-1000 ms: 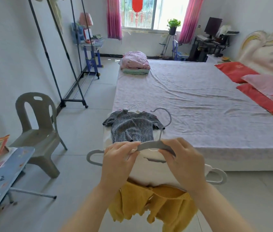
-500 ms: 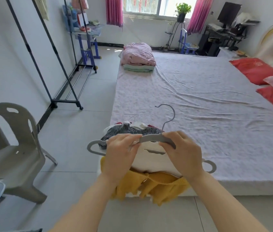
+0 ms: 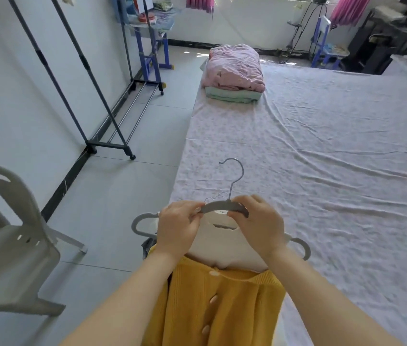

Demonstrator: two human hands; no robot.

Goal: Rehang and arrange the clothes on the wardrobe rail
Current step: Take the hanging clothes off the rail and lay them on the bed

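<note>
I hold a grey hanger (image 3: 222, 206) with a metal hook above the near corner of the bed. My left hand (image 3: 178, 227) pinches its left shoulder and my right hand (image 3: 257, 226) grips its right shoulder. A garment with a white top (image 3: 222, 248) and a yellow knitted part with buttons (image 3: 217, 305) hangs from the hanger, between my forearms. A dark patterned garment (image 3: 147, 245) shows only as a sliver behind my left wrist. The clothes rack (image 3: 90, 103) stands by the left wall; only its poles and wheeled base show, the rail is out of frame.
A grey plastic chair (image 3: 10, 233) stands at the near left. The bed (image 3: 322, 158) fills the right side, with folded pink and green bedding (image 3: 233, 71) at its far left corner. A blue shelf (image 3: 147, 33) stands beyond the rack. Tiled floor runs between rack and bed.
My view has tilted down and moved closer to the bed. The hanger with the white and yellow garment is lifted, so the yellow part hangs lower and covers the dark garment.
</note>
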